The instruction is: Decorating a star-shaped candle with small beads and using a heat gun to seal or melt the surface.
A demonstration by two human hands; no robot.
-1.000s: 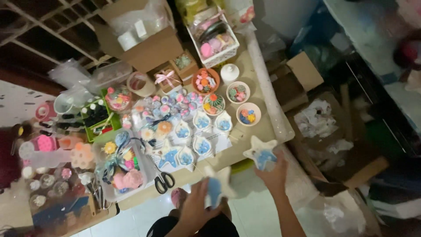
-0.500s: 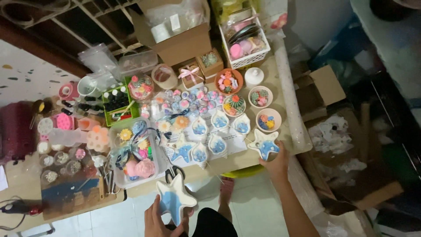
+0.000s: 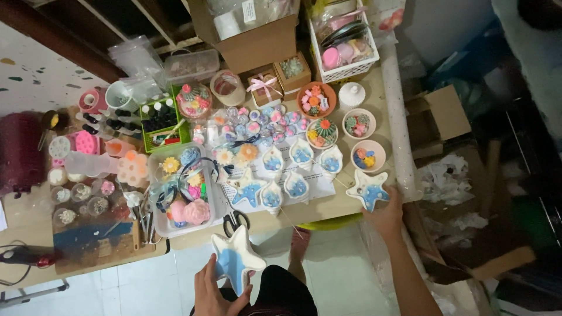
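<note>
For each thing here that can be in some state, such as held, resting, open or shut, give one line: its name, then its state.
Left hand: gripping a star dish.
Star dish with blue inside: held off the table, tilted.
Right hand: holding a second star dish at the table edge.
Second star dish: resting on the table.
Scissors: lying flat, blades shut.
White basket: upright, filled.
Cardboard box: open on top.
</note>
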